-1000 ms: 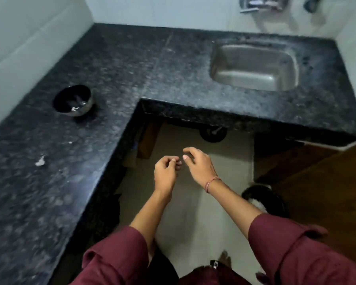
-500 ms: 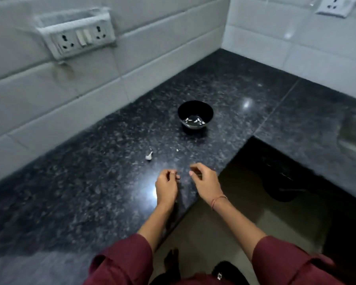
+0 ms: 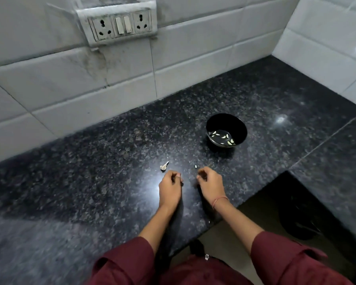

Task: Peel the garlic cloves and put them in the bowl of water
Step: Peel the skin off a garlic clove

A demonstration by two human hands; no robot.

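A black bowl (image 3: 226, 130) of water stands on the dark granite counter (image 3: 111, 161), with several peeled garlic cloves floating in it. A small white garlic piece (image 3: 164, 166) lies on the counter just beyond my left hand (image 3: 170, 188). A tiny white scrap (image 3: 195, 166) lies between the two hands' fingertips. My right hand (image 3: 211, 185) is beside the left, a short way in front of the bowl. Both hands are palm down over the counter with curled fingers. I see nothing in either hand, but the fingers hide the palms.
White tiled walls meet in a corner at the back right, and a socket panel (image 3: 119, 25) is on the wall at the left. The counter's front edge turns an inner corner (image 3: 284, 173) at the right, above the floor. A dark round object (image 3: 300, 219) sits on the floor there.
The view swung left from the sink and floor to the counter with the bowl. My hands moved from above the floor to over the counter, close to the garlic piece, and drew slightly apart.
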